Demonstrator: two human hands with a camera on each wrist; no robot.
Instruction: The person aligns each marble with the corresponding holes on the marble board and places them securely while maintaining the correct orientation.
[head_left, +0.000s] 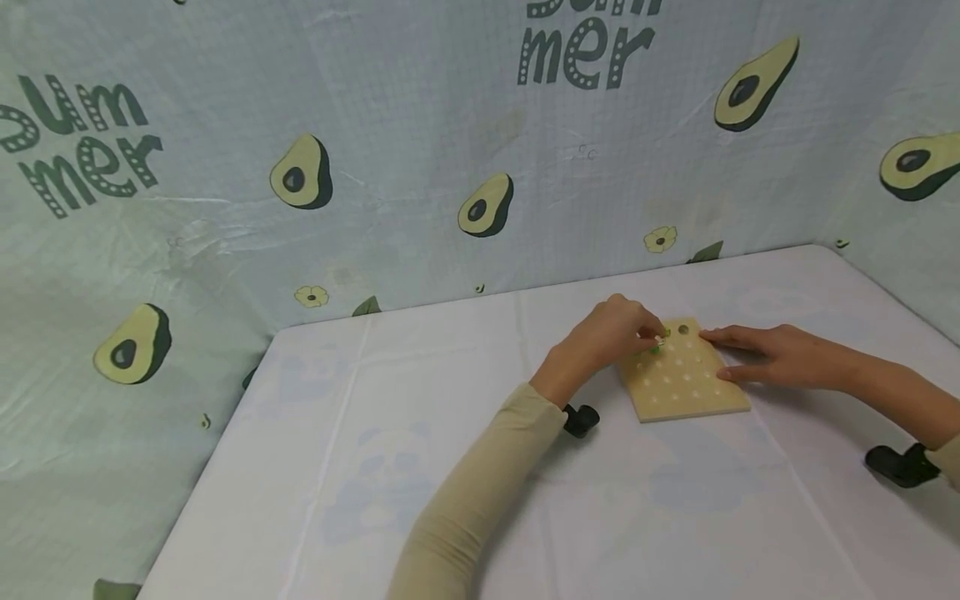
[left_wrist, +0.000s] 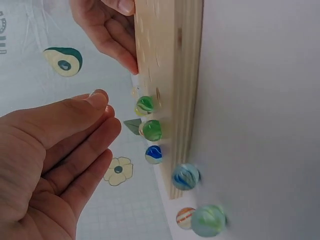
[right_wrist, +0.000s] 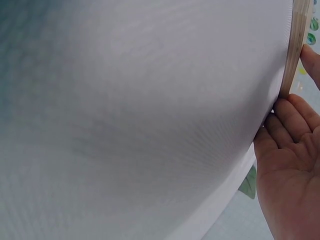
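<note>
A wooden board (head_left: 682,400) with rows of round hollows and one larger dark hole lies on the table. Green marbles (left_wrist: 152,130) and a blue-and-white marble (left_wrist: 154,154) rest on its face. My left hand (head_left: 613,329) is over the board's far left part, its thumb tip against the index finger. Between those fingertips I see no marble in the left wrist view. At the board's right edge, my right hand (head_left: 791,357) touches it with extended fingers and thumb (right_wrist: 311,62).
Off the board's edge lie a clear blue marble (left_wrist: 185,176), a pale green marble (left_wrist: 208,220) and an orange-striped marble (left_wrist: 184,218). A white cloth covers the table (head_left: 360,467). Behind it hangs an avocado-print curtain (head_left: 405,150).
</note>
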